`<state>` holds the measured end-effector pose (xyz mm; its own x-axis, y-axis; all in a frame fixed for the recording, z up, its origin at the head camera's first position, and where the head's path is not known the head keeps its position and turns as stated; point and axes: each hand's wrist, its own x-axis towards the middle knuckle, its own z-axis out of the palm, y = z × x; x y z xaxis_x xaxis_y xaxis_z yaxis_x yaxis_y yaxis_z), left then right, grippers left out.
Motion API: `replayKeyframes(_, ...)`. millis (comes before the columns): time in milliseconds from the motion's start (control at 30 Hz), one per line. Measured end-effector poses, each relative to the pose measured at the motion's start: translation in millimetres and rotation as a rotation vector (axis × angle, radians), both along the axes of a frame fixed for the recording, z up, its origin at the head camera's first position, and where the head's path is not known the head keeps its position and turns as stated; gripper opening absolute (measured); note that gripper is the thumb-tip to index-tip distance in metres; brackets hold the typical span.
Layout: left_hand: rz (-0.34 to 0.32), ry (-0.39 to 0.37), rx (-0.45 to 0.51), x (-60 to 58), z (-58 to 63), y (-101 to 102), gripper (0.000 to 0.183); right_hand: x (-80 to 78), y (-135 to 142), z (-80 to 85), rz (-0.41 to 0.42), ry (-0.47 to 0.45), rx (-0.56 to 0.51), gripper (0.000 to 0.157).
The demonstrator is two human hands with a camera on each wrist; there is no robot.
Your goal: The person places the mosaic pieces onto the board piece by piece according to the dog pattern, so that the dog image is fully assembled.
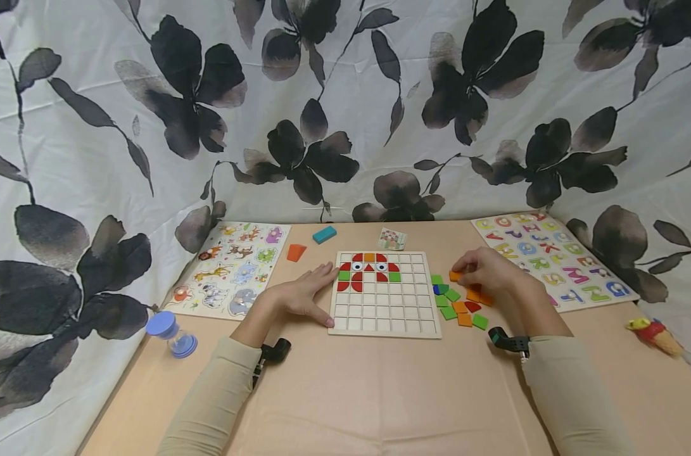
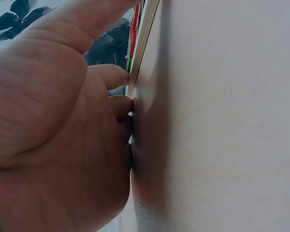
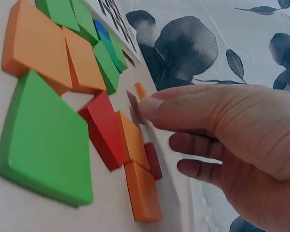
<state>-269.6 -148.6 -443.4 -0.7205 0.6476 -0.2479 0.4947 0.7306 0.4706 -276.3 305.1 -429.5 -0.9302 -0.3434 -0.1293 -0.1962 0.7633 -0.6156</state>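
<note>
A light wooden grid board (image 1: pixel 385 310) lies on the table, its upper left squares filled with red, green, orange and eye-marked tiles. At its left edge rests my left hand (image 1: pixel 299 294), fingers extended and thumb by the lower corner. The left wrist view shows fingertips along the board's side (image 2: pixel 144 46). To the right, my right hand (image 1: pixel 490 272) pinches a small orange tile (image 1: pixel 455 276) between thumb and fingers, partly hidden. Below that hand lie loose tiles: several green ones (image 3: pixel 46 142), orange ones (image 3: pixel 36 46), a red one (image 3: pixel 103 129) and a blue one.
An animal picture sheet (image 1: pixel 222 288) lies left, a letter sheet (image 1: pixel 573 269) right. Behind the board are a small picture card (image 1: pixel 392 239), a blue block (image 1: pixel 325 235) and orange pieces (image 1: pixel 296 253). A blue-capped sand timer (image 1: pixel 174 335) stands left; a colourful toy (image 1: pixel 655 335) lies far right.
</note>
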Motion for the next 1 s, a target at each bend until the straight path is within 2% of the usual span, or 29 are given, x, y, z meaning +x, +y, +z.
replayKeyframes(67, -0.002, 0.0, 0.0, 0.0, 0.2, -0.1, 0.123, 1.3, -5.4, 2.1, -0.008, 0.007, -0.019, 0.026)
replayKeyframes(233, 0.0, -0.006, -0.002, 0.4, 0.7, -0.3, 0.123, 4.5, -30.3, 9.3, 0.019, 0.105, -0.067, 0.023)
replayKeyframes(400, 0.006, -0.013, -0.003, 0.7, 0.4, -0.4, 0.123, 2.8, -70.5, 14.7, 0.116, 0.21, -0.123, 0.02)
replayKeyframes(567, 0.01, -0.015, 0.004, 1.6, 1.0, -0.6, 0.123, -3.1, -111.1, 17.0, 0.238, 0.258, -0.156, 0.02)
replayKeyframes(767, 0.004, -0.015, 0.007, 1.6, 2.0, -0.7, 0.122, -5.4, -146.6, 17.3, 0.305, 0.25, -0.106, 0.022)
replayKeyframes(1000, 0.02, -0.034, 0.002, 2.1, 3.1, -1.0, 0.122, -7.1, -170.7, 11.3, 0.296, 0.195, -0.01, 0.018)
